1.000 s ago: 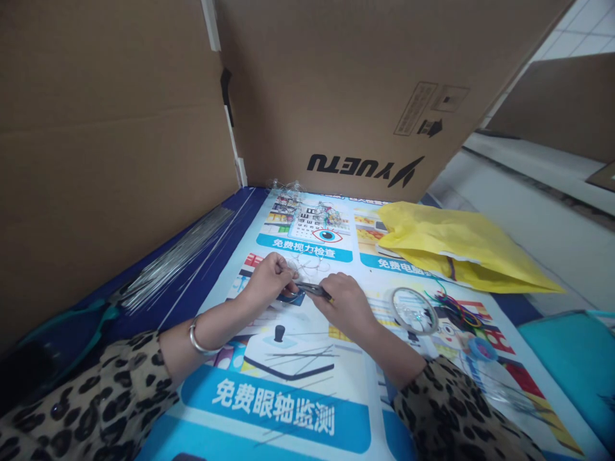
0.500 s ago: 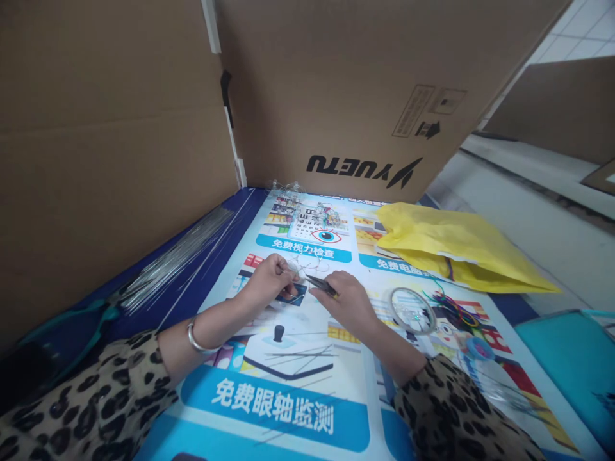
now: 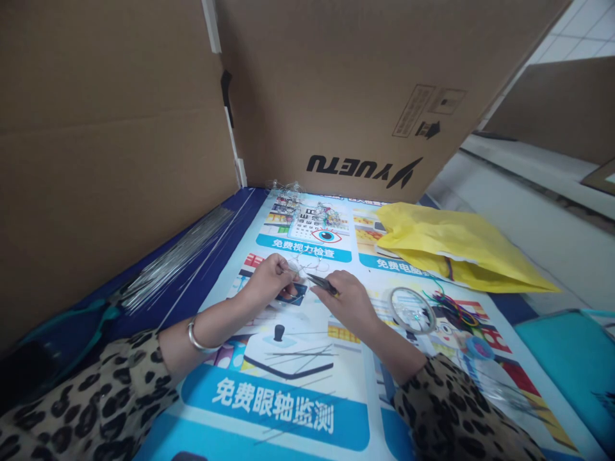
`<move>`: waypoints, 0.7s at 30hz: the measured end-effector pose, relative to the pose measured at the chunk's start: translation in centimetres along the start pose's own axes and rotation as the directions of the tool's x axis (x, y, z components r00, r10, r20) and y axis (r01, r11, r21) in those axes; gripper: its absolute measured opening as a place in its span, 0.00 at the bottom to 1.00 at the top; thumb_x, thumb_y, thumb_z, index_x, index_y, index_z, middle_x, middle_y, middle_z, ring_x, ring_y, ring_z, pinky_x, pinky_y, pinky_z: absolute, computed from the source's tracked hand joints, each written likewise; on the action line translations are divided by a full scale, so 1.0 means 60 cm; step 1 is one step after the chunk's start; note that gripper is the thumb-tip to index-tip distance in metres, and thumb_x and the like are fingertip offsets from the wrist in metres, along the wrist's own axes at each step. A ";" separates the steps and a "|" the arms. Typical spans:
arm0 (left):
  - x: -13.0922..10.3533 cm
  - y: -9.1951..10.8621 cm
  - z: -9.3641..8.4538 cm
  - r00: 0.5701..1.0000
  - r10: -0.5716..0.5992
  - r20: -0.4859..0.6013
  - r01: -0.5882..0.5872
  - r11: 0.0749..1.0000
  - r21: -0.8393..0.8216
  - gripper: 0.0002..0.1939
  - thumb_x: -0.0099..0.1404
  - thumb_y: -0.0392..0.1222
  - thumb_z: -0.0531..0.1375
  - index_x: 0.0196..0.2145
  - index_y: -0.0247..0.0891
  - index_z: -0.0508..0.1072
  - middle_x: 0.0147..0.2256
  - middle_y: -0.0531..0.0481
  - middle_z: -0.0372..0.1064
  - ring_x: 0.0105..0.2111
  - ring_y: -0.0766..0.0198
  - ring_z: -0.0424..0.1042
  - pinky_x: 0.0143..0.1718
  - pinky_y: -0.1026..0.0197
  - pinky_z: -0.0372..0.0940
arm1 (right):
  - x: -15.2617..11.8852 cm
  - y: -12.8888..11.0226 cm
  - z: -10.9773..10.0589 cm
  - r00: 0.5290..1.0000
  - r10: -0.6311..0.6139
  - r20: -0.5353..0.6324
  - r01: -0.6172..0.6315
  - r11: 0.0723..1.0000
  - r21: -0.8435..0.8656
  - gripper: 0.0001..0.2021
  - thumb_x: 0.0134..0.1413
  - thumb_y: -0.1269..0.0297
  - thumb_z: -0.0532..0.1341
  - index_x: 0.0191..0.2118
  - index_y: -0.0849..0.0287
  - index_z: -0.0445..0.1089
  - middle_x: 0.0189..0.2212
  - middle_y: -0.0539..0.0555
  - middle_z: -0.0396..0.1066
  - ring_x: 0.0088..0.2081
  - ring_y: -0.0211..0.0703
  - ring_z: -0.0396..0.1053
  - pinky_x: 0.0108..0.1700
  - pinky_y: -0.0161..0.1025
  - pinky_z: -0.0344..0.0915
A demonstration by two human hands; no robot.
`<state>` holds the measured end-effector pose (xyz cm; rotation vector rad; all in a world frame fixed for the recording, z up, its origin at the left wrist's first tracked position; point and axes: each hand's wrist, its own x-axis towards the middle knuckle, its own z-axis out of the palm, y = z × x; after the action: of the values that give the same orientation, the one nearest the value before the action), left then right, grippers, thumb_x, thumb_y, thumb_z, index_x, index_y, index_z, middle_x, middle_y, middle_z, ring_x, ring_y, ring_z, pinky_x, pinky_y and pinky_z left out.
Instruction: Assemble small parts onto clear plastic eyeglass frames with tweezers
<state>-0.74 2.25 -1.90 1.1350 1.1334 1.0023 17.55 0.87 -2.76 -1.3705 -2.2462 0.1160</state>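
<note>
Over the middle of the printed sheet, my left hand (image 3: 273, 280) is closed in a pinch on a thin wire (image 3: 296, 291), whose far details are too fine to make out. My right hand (image 3: 348, 299) is wrapped round a pair of dark-jawed pliers (image 3: 321, 282). The plier tips point left and sit close by the left fingertips, at the wire; whether they grip it I cannot tell. Just beyond both hands, thin bent wire loops (image 3: 312, 261) lie on the sheet. Several straight wire pieces (image 3: 302, 354) are scattered nearer to me.
Cardboard walls (image 3: 336, 96) stand behind and to the left. A bundle of straight wires (image 3: 177, 256) lies at left, tangled wire (image 3: 288, 192) at the back. To the right are a yellow bag (image 3: 461, 246), a clear ring-shaped roll (image 3: 393, 307), coloured cords (image 3: 461, 307) and a teal pouch (image 3: 567, 358).
The plier tips have shifted very slightly to the right, away from the left fingertips. My left hand has barely moved, and the rest lies as before.
</note>
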 end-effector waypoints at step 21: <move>-0.014 0.009 0.005 0.982 -0.070 0.177 0.067 0.998 0.019 0.13 0.53 0.39 0.60 0.28 0.39 0.55 0.15 0.57 0.66 0.13 0.71 0.63 0.15 0.71 0.54 | 0.002 0.005 0.002 0.988 0.128 -0.083 -0.123 0.990 0.069 0.12 0.52 0.55 0.54 0.27 0.58 0.65 0.24 0.51 0.66 0.30 0.40 0.62 0.32 0.35 0.56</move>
<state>-0.62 1.44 -1.25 1.1635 1.0299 0.8250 17.68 1.15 -2.92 -1.4542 -2.0671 0.1659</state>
